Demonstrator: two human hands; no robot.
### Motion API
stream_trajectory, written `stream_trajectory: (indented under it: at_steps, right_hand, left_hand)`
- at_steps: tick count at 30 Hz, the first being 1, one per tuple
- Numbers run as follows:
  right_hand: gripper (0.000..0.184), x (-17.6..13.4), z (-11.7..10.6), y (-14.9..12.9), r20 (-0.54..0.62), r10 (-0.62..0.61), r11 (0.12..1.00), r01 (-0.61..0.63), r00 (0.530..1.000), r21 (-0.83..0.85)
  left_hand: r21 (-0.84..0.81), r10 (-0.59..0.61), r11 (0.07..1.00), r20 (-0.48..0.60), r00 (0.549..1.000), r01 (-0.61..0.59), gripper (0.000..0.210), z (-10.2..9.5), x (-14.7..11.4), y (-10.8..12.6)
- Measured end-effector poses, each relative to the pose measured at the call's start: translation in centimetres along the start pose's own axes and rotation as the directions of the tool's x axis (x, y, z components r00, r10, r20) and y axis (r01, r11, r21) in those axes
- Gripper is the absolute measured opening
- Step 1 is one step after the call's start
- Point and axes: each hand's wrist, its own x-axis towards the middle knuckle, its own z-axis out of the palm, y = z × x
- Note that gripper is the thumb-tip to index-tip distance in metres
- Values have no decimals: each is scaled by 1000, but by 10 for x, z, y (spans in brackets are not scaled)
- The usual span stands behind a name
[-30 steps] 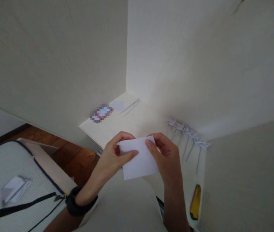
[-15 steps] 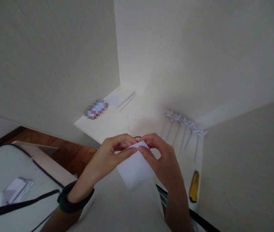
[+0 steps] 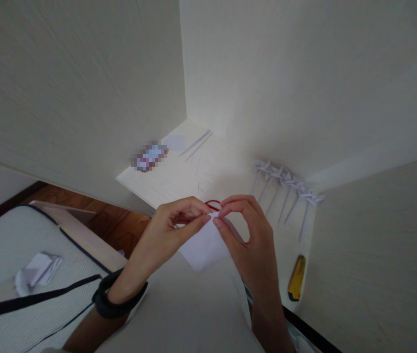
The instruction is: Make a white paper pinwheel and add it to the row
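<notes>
A white square of paper (image 3: 203, 249) hangs below my fingertips, close in front of my body. My left hand (image 3: 179, 220) pinches its upper edge between thumb and fingers, and a dark band circles that wrist. Right beside it, my right hand (image 3: 247, 223) pinches the same edge, thumb tip close to the left thumb. Just behind the fingertips shows a red loop (image 3: 213, 203); I cannot tell what it belongs to. Several white paper pinwheels (image 3: 289, 181) on thin sticks lie in a row to the right of my hands.
A yellow-handled cutter (image 3: 297, 278) lies at the shelf's right edge. Thin white sticks (image 3: 197, 143), a small paper piece (image 3: 176, 142) and a blurred-out phone-like object (image 3: 151, 157) lie farther back. Pale panels (image 3: 149, 59) enclose the shelf. Folded paper (image 3: 42, 268) rests on a mattress-like pad at left.
The paper's top corner, visible before, is now hidden or folded between my fingers. More of the red loop shows. The whole view has shifted slightly.
</notes>
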Motion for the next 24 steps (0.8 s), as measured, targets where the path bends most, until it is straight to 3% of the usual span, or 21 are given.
stream_trajectory:
  at_steps: [17,24]
  right_hand:
    - [18,2,3,0,22,-62,991,59,998,119]
    - [18,4,2,-2,13,-145,986,144,989,86]
  left_hand:
    - [88,14,996,-74,997,-7,13,2,-8,12]
    - [39,25,999,-121,992,-20,13,3,-12,16]
